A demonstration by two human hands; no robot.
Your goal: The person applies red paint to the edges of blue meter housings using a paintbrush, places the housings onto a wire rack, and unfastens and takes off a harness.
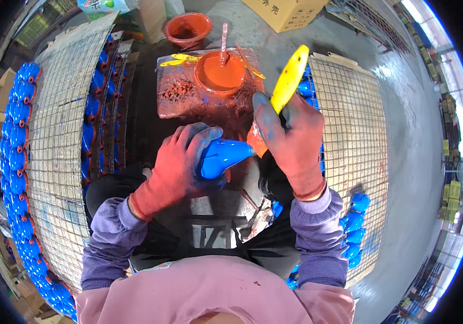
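Observation:
In the middle of the view my left hand (176, 164), in a red glove with dark fingertips, grips a glossy blue tapered piece (224, 156) whose narrow end points right. My right hand (294, 141), gloved the same way, is closed round a yellow-handled paintbrush (289, 78) held upright. The brush's orange-red bristles (256, 139) meet the narrow tip of the blue piece. Beyond my hands, a red bowl of orange-red paint (220, 73) stands on a paint-stained board (174, 105). A paint-smeared stick (224, 38) rises out of the bowl.
Wire-mesh racks stand on the left (61, 146) and right (345, 129). Rows of blue pieces (18, 156) line the far left, and several more blue pieces (354, 229) lie on the right rack. Behind the board are a red basin (187, 29) and a cardboard box (285, 13).

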